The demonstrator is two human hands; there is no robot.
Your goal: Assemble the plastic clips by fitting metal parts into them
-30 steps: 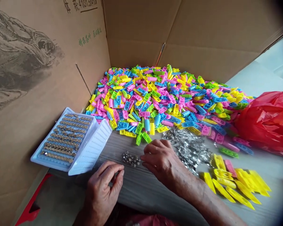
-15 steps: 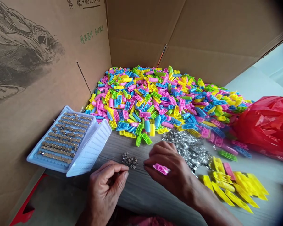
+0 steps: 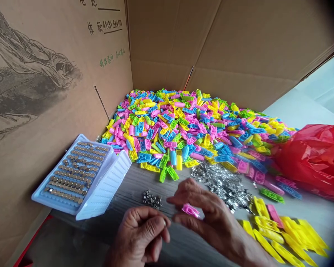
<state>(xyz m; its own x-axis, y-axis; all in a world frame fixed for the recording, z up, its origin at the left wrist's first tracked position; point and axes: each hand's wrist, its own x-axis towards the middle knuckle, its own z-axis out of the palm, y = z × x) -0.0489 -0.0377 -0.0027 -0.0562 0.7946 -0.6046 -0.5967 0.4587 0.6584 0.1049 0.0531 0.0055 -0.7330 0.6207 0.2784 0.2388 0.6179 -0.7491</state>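
My left hand (image 3: 141, 233) is closed in a pinch in the lower middle, a tiny pale speck showing at its fingertips, too small to name. Just right of it, my right hand (image 3: 208, 215) has its thumb and fingers apart. A pink plastic clip piece (image 3: 190, 210) shows in the gap between them; whether it rests in the palm or on the table behind, I cannot tell. Beyond the fingertips lies a small heap of round metal studs (image 3: 152, 199). A larger pile of shiny metal pieces (image 3: 222, 185) sits behind my right hand.
Cardboard walls (image 3: 169, 44) enclose a big heap of coloured plastic clip pieces (image 3: 167, 129). At left, a blue tray (image 3: 39, 194) holds rows of metal discs. A red plastic bag (image 3: 314, 159) and yellow clip pieces (image 3: 289, 237) lie at right on the grey table (image 3: 125, 185).
My left hand has shifted right, towards my right hand. My right thumb and fingers have spread from a pinch. The whole view has tilted slightly upward.
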